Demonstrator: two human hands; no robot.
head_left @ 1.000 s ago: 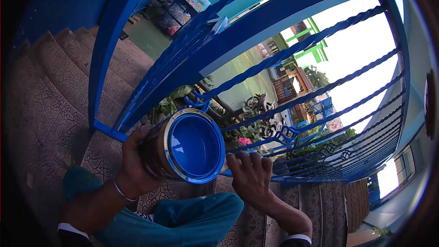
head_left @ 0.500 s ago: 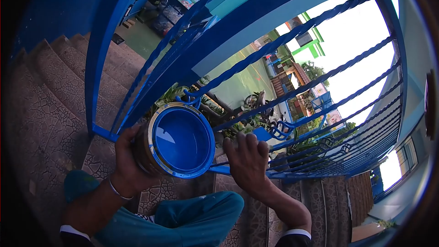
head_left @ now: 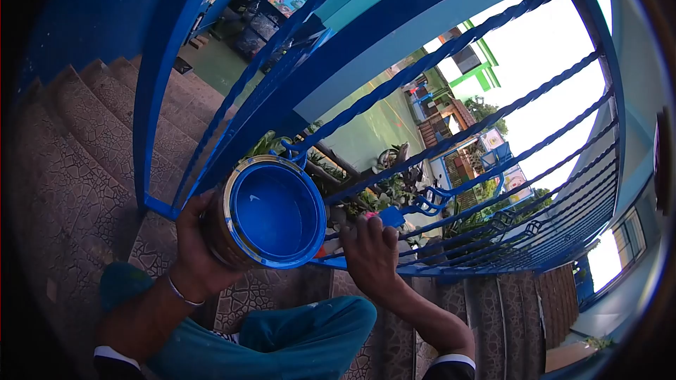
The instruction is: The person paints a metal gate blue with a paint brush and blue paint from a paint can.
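My left hand (head_left: 204,260) is wrapped round the side of an open paint can (head_left: 236,229), tilted so its mouth faces me. Blue paint (head_left: 278,218) lies inside and coats the rim. To the right of the can, my right hand (head_left: 371,257) is closed round a paintbrush. Its blue-coated bristles (head_left: 391,217) stick out past my fingers, close to the twisted bars of a blue metal railing (head_left: 415,74). Most of the brush handle is hidden by my fingers.
Patterned stone steps (head_left: 77,190) run down the left side and under me. My legs in teal trousers (head_left: 303,338) are bent below the can. Potted plants (head_left: 394,176) stand beyond the railing, with a green court (head_left: 352,119) behind them.
The paint can has shifted slightly left. My right hand and the paintbrush have also moved a little left, and the bristles now show more clearly above the fingers.
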